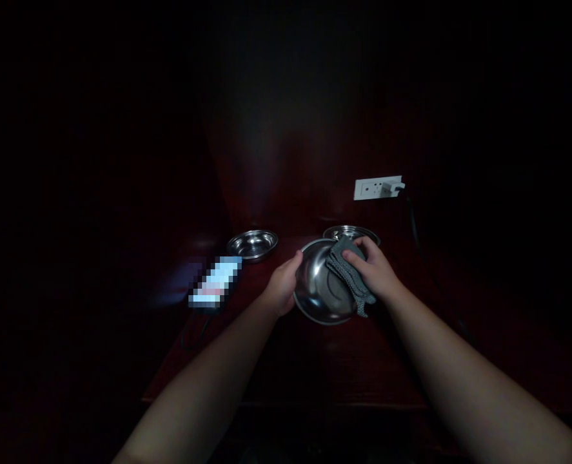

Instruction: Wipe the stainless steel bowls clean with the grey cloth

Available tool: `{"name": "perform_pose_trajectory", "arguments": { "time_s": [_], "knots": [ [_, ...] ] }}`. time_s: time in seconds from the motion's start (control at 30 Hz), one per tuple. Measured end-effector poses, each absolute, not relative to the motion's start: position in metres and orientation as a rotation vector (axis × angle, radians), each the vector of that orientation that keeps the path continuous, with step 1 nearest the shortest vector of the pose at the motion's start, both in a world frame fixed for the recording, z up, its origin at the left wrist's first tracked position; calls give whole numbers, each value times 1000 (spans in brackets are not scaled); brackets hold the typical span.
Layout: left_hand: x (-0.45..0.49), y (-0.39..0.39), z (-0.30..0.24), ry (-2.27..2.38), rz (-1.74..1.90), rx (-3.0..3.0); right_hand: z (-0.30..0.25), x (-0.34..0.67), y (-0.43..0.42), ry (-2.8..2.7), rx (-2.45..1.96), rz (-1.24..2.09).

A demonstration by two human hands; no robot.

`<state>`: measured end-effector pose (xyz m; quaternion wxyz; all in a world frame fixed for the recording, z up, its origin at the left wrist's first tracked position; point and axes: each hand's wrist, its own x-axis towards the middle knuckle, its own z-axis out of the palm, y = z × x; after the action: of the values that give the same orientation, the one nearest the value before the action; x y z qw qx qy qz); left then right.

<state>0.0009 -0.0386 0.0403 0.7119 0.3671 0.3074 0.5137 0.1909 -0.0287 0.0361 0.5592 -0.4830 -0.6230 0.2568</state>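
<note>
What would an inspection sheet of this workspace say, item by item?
Surface: dark red-brown wooden table, dimly lit.
Job's things: round shiny steel bowl, tilted towards the camera; grey knitted cloth lies inside it and over its right rim.
Clutter: second steel bowl at left and third steel bowl behind, both upright; lit phone at left.
Hands: left hand grips the bowl's left rim; right hand presses the cloth into the bowl.
Cables: black cable hangs from a white plug in the white wall socket.
Surroundings: dark wall; the rest is too dark to tell.
</note>
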Motion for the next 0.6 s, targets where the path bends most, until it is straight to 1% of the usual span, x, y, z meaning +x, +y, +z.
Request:
{"name": "perform_pose_trajectory", "arguments": {
  "time_s": [0.07,0.17,0.6],
  "knots": [
    [7,-38,37,808,1277,824,35,189,-28,-1450,-1148,635],
    [12,-39,33,877,1374,837,33,187,-28,-1412,-1167,673],
    [21,-41,23,783,1479,860,27,189,-25,-1261,-1139,736]
  ]
}}
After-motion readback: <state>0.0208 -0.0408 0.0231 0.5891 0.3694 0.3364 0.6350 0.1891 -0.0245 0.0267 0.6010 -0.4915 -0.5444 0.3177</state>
